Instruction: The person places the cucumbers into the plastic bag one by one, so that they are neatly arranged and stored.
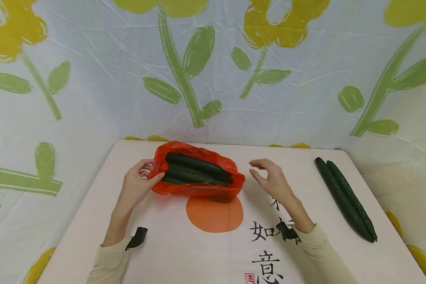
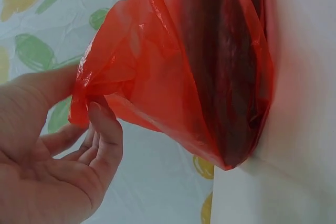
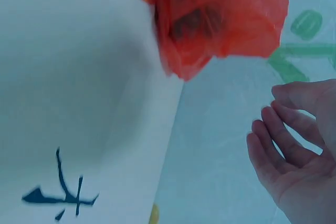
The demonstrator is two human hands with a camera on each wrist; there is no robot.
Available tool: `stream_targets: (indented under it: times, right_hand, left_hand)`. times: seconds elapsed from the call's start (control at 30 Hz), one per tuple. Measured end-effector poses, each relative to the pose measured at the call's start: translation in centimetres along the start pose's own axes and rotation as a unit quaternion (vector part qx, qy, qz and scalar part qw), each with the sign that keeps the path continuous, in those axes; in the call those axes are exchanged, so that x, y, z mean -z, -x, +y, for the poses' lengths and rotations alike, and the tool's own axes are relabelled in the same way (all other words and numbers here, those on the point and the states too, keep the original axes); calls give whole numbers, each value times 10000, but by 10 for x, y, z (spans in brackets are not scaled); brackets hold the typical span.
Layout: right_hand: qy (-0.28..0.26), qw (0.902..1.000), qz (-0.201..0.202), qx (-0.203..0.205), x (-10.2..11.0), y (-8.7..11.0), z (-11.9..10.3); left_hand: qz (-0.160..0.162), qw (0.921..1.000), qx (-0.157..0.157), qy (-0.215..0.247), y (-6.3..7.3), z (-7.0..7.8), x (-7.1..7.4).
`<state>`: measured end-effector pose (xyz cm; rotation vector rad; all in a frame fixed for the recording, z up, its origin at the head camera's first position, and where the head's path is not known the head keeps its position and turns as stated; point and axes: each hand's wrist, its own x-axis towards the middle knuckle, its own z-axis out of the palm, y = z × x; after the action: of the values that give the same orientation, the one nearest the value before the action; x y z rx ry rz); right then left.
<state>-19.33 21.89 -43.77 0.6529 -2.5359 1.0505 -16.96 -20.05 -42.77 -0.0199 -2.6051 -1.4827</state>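
Note:
A red plastic bag (image 1: 195, 191) lies on the table with its mouth spread upward, and dark green cucumbers (image 1: 195, 169) show inside it. My left hand (image 1: 136, 183) pinches the bag's left edge between thumb and fingers; the left wrist view shows the gathered film held by the left hand (image 2: 68, 145). To the right of the bag, apart from it, my right hand (image 1: 273, 179) hovers with loosely bent fingers and nothing in them. In the right wrist view the right hand (image 3: 294, 145) is below the red bag (image 3: 226, 19), not touching it.
Two more cucumbers (image 1: 346, 199) lie side by side along the table's right side. The pale table (image 1: 170, 244) bears an orange circle (image 1: 214, 215) and black characters. A flower-printed sheet (image 1: 120, 79) hangs behind and around the table.

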Motion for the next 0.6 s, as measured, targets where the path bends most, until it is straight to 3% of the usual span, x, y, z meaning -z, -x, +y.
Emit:
stream_targets:
  times: [0.13,0.4,0.6]
  right_hand:
    - [94,9997,190,-100,12,5,11]
    - [426,9969,604,-283,34,22,35]
    - [640,9923,971,-428,49,33,50]
  left_hand:
    - [158,9994,-22,-319,2,0,1]
    - [398,9983,140,-410,3,-6,0]
    - [610,9963,8,-601,3,-14,0]
